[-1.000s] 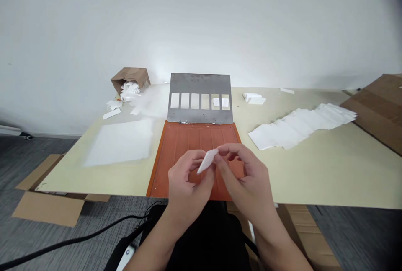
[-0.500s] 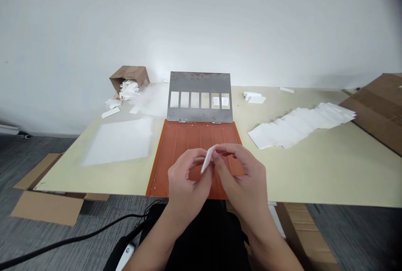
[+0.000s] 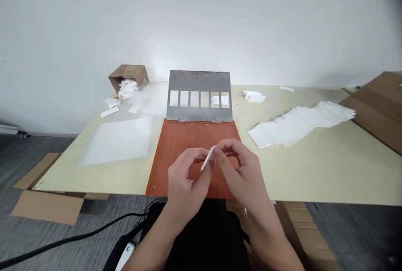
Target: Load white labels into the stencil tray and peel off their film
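"Where the left hand [image 3: 185, 183] and the right hand [image 3: 243, 170] face each other above the orange board [image 3: 185, 137], what do they hold?"

"One thin white piece [image 3: 207, 159], tilted and seen nearly edge-on; the left thumb and fingers are closed on its lower part, while the right fingertips pinch its upper end."

"What lies around?"

"The windowed grey plate [image 3: 201, 81], hinged to the board's far edge; overlapping white sheets [image 3: 301, 122], to the right on the table [image 3: 329, 170]."
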